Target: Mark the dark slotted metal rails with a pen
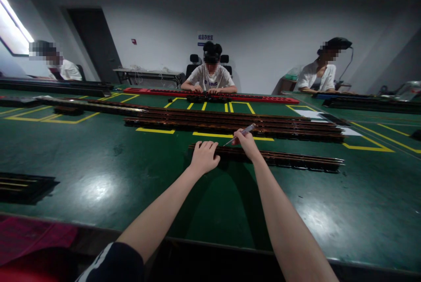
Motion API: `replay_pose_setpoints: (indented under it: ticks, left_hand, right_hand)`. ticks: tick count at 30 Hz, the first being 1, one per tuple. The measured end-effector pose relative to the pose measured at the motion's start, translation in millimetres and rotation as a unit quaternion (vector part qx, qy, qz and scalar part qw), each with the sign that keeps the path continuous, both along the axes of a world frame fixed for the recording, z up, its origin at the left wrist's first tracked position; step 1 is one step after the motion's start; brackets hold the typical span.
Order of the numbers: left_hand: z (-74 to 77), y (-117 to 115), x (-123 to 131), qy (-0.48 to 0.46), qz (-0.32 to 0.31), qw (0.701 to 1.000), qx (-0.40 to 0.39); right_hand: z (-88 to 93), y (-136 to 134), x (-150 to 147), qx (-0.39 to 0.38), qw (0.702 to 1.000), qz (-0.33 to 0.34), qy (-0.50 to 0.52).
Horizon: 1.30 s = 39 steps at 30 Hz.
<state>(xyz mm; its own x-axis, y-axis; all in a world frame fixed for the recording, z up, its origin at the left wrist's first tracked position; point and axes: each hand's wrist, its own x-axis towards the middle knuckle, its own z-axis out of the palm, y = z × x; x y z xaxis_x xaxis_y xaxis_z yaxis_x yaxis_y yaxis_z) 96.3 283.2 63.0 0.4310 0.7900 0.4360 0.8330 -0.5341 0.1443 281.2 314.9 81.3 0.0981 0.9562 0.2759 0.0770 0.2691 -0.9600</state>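
A long dark strip with copper-coloured rails (pixel 289 158) lies crosswise in front of me on the green table (pixel 131 194). My left hand (pixel 204 155) grips it near its left end, fingers bent over the top and thumb toward the right. In my right hand (pixel 245 141) is a slim screwdriver (pixel 247 129) with a clear handle, held between closed fingers. Its thin shaft slants down to the left, and the tip is at the strip just right of my left hand. Whether the tip touches the strip, I cannot tell.
Beyond my hands lies a bundle of similar long strips (pixel 197 117). More dark strips (pixel 26 187) are at the left edge. Yellow tape lines mark the table. Across it, a person (pixel 210 78) works at a red rail (pixel 269 98); other people sit at far left and right.
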Motion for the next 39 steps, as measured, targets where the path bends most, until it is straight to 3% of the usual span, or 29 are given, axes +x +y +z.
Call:
replay_pose_setpoints:
  ticks: [25,39]
  left_hand:
    - [-1.7,0.5,1.6,0.004,0.016,1.000,0.018]
    - [-3.6,1.2,3.0,0.009,0.034,0.999,0.028]
  right_hand:
    - [-8.1,5.9,6.4,0.023,0.997,-0.061,0.037]
    - [-2.7,1.3,-3.0,0.009,0.999,-0.029,0.022]
